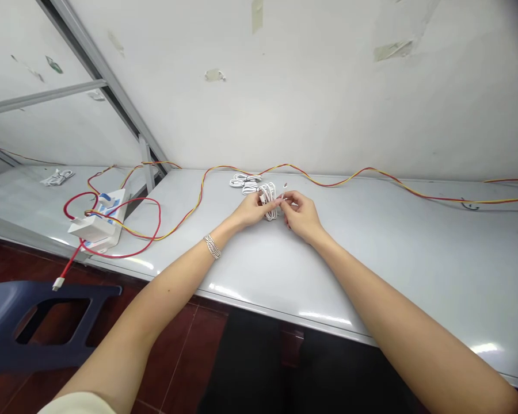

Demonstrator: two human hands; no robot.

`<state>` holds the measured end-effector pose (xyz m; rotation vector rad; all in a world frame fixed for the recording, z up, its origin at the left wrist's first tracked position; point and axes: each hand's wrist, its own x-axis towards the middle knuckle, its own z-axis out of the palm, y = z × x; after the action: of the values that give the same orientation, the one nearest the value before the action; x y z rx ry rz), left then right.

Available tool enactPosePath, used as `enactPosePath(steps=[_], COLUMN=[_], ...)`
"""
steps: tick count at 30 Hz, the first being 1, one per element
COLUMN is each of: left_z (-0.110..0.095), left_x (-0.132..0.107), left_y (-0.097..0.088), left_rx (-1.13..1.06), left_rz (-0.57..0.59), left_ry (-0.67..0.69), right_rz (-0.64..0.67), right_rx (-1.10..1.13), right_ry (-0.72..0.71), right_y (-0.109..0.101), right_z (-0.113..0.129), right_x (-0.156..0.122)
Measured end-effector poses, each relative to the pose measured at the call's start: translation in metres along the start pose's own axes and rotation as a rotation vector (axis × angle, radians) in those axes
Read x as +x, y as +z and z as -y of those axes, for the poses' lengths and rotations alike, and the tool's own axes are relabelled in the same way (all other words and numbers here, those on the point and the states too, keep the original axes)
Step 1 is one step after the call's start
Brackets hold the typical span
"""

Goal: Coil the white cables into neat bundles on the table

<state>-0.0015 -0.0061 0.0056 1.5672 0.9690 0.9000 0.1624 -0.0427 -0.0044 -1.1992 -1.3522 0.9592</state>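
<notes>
Coiled white cable (268, 192) (partly hidden)

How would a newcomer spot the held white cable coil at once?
Find the grey table along the white wall, then the left hand and right hand meeting over it. The white cable coil is gripped in the left hand, unlike the white cables lying on the table just behind it.

power strip (115, 196) sitting on table (285, 276), left; red cable (160, 215) looping there; red-yellow wire (368, 168) running along wall (319, 98); blue stool (47, 356) standing lower left
</notes>
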Motion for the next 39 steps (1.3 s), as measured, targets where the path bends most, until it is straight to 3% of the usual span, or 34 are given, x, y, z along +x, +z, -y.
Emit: enactPosePath(steps=[31, 39], left_z=[-0.0022, -0.0051], left_x=[0.0056, 0.0045], left_y=[0.0008, -0.0007], left_rx=[-0.113, -0.135], left_rz=[-0.009, 0.039], left_ry=[-0.091, -0.089], right_rz=[0.000, 0.007], right_rx=[0.006, -0.011], right_ry=[-0.006, -0.011], right_y=[0.0008, 0.0004], right_z=[0.0009, -0.0002], right_x=[-0.0005, -0.0006])
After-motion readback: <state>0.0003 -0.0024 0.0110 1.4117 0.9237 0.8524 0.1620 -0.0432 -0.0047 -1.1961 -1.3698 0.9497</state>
